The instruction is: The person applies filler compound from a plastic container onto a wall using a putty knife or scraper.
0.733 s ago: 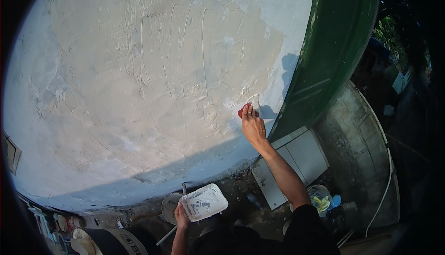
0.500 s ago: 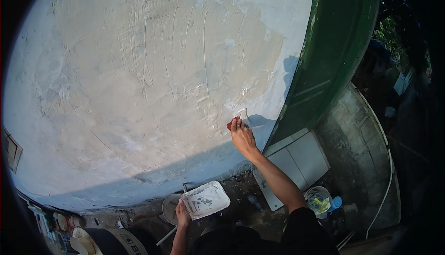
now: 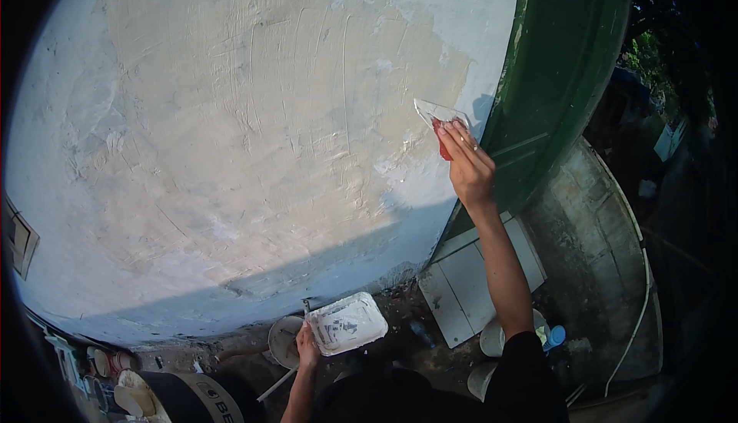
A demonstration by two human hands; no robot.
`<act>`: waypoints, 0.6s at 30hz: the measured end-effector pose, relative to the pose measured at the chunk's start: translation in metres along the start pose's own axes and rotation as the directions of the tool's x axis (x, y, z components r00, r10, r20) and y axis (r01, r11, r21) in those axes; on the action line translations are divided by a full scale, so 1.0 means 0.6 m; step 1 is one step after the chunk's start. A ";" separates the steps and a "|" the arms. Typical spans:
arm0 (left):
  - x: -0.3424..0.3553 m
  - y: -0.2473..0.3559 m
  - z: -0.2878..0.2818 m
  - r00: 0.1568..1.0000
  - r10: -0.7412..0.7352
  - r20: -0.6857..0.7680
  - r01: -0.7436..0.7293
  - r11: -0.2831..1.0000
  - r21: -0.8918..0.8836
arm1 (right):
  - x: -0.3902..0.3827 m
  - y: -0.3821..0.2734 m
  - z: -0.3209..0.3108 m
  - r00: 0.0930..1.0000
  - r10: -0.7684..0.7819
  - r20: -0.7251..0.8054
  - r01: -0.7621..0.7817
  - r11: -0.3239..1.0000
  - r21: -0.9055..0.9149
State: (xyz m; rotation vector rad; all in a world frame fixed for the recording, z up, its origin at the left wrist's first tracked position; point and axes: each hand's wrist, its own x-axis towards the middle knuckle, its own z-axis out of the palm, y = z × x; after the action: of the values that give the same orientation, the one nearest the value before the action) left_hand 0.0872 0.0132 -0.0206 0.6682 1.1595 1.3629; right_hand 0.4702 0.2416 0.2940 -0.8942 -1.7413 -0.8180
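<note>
My right hand [image 3: 467,163] is closed around the red handle of a putty knife [image 3: 447,125]. Its wide, pale, filler-smeared blade lies against the wall [image 3: 292,131], close to the wall's right edge. Cream filler with ridged streaks covers much of that white wall. Low in front of me, my left hand [image 3: 307,346] grips the left side of a shallow white tray [image 3: 379,321]. Smears of white filler coat the tray's inside, with grey patches showing through.
A green door [image 3: 550,92] borders the wall on the right. Pale panels [image 3: 461,300] lean below it. On the ground stand a round bucket [image 3: 284,340], a blue-topped container [image 3: 556,336] and a dark barrel-like container [image 3: 181,396]. A low concrete wall [image 3: 592,238] curves at the right.
My right hand has carried the putty knife up and to the right across the wall. The tray in my left hand has shifted slightly right and up.
</note>
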 end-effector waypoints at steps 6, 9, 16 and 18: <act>0.004 -0.009 -0.009 0.999 0.020 -0.030 -0.021 1.000 -0.024 | -0.078 -0.001 0.090 0.969 -0.135 0.209 0.137 0.990 0.003; -0.013 0.002 -0.004 0.998 0.019 -0.052 -0.021 0.999 -0.046 | -0.184 -0.033 0.109 0.921 -0.143 0.363 0.118 0.989 0.090; -0.016 -0.010 -0.028 0.998 0.043 -0.046 -0.042 0.999 0.017 | -0.247 -0.056 0.083 0.933 -0.017 0.359 -0.066 0.974 0.215; -0.013 -0.007 -0.031 0.996 0.034 -0.081 -0.034 0.999 -0.008 | -0.181 -0.041 0.066 0.963 -0.017 0.270 -0.039 0.979 0.200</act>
State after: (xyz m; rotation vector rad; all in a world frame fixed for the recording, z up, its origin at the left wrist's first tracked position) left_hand 0.0736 0.0003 -0.0288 0.6336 1.2102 1.4346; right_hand 0.4586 0.2407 0.1765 -0.9072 -2.0147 -0.5145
